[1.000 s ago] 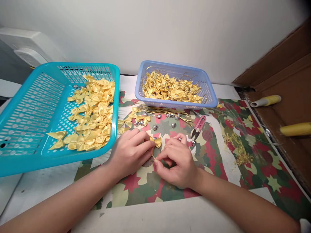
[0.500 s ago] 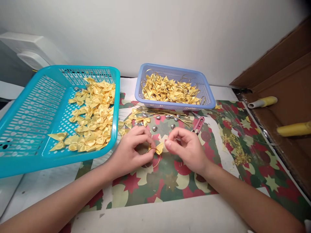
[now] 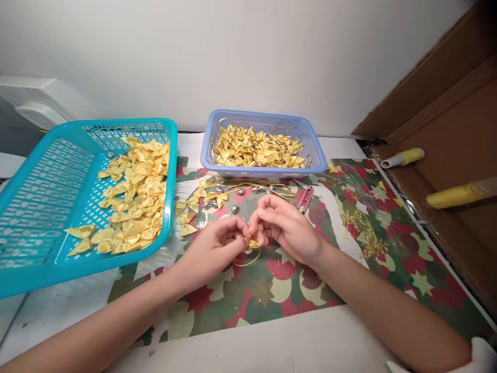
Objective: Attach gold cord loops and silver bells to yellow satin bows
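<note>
While the two hands meet above the middle of the desk (image 3: 217, 349), nearer its front edge than its back, a yellow bow (image 3: 253, 243) sits right at the fingertips of the left hand (image 3: 217, 244). That grip is clamped on the bow: thumb and fingers come together at its left end, so only a small, partly hidden piece shows beyond them, toward the desk's right edge. A thin gold wire loop (image 3: 250, 263) hangs from the same spot, curving below the bow toward the front edge. The right hand (image 3: 289, 228) comes in from the opposite side, its bent fingers just beside the bow and close to the left fingertips; its thumb lies near the index finger, but I cannot tell whether that grip is closed on anything. Farther back lie loose silver bells (image 3: 235, 209) and a bundle of gold wires (image 3: 248, 183), with pink snips (image 3: 305, 197) to their right. A lilac basket (image 3: 264, 171) of wired bows stands at the desk's back edge, near the wall, and a teal basket (image 3: 173, 171) holding more bows fills the left side. Toward the right edge, gold scraps (image 3: 363, 228) are strewn over a patterned sheet (image 3: 279, 295).
</note>
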Motion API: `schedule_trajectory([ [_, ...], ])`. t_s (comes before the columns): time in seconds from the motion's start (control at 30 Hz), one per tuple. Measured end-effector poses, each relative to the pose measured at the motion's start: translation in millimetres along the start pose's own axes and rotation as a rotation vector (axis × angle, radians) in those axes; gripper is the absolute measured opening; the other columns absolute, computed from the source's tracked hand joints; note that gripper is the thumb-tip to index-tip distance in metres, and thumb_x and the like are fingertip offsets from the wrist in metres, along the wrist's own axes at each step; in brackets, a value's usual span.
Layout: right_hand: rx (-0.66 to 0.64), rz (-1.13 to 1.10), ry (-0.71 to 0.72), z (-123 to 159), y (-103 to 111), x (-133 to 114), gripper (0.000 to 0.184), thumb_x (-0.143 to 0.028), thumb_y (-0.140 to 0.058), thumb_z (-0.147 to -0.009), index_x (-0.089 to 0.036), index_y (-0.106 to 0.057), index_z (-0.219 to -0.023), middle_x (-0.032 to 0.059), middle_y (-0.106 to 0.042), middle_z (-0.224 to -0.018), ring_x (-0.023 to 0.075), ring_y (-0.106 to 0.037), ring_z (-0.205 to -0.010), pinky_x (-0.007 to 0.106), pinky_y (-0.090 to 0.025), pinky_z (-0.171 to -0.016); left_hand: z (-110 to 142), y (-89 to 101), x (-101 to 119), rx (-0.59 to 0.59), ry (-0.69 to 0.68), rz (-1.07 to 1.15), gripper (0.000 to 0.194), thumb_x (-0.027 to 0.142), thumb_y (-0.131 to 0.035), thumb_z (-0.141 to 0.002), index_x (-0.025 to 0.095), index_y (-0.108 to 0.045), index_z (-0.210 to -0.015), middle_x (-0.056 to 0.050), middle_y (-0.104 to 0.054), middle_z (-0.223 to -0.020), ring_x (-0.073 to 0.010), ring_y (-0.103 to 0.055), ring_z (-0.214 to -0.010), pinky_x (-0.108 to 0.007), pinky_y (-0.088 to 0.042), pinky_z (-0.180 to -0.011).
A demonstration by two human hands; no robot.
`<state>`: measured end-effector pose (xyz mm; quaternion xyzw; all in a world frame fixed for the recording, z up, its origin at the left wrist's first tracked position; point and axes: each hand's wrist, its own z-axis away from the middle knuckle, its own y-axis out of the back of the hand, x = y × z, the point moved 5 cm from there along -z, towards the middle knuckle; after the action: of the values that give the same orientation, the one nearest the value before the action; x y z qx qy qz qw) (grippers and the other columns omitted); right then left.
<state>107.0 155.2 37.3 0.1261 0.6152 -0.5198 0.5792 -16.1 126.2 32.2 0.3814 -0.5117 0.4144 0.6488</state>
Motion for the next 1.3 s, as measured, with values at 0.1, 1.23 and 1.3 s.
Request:
schedule_trajectory([
  [0.1,0.021,-0.013,0.028,-1,4,-1,0.021,-0.031,-0.064,-0.082,-0.02,-0.046,-0.077,-0.0047,-0.062,-0.064,0.0075,-0.053,-0.051,0.021,-0.041,-0.052,-4,-0.7,-1,0.011,-0.017,-0.036,0.01,0.022,-0.052,-0.082,0.018,-0.06,-0.077,-0.002,-0.065,-0.074,-0.0127,-0.057,-0.065,-0.023,-0.047,-0.056],
  [1.23,0.082,1.842,0.02,24,77,-82,0.035,-0.001,-0.062,-0.072,-0.024,-0.068,-0.097,0.0052,-0.063,-0.103,0.0248,-0.053,-0.101,0.036,-0.042,-0.082,-4,3.7,-18,0.096,0.24,0.316,0.018,0.03,-0.074,-0.076,0.018,-0.062,-0.08,0.004,-0.061,-0.068,-0.006,-0.05,-0.055,-0.017,-0.039,-0.051],
  [1.3,0.044,1.904,0.052,25,84,-77,0.036,-0.007,-0.064,-0.077,-0.027,-0.067,-0.107,0.0056,-0.06,-0.114,0.0265,-0.05,-0.108,0.04,-0.041,-0.087,-4,4.3,-18,0.109,0.214,0.355,0.02,0.028,-0.075,-0.075,0.018,-0.058,-0.077,0.005,-0.059,-0.066,-0.006,-0.052,-0.056,-0.016,-0.04,-0.052],
])
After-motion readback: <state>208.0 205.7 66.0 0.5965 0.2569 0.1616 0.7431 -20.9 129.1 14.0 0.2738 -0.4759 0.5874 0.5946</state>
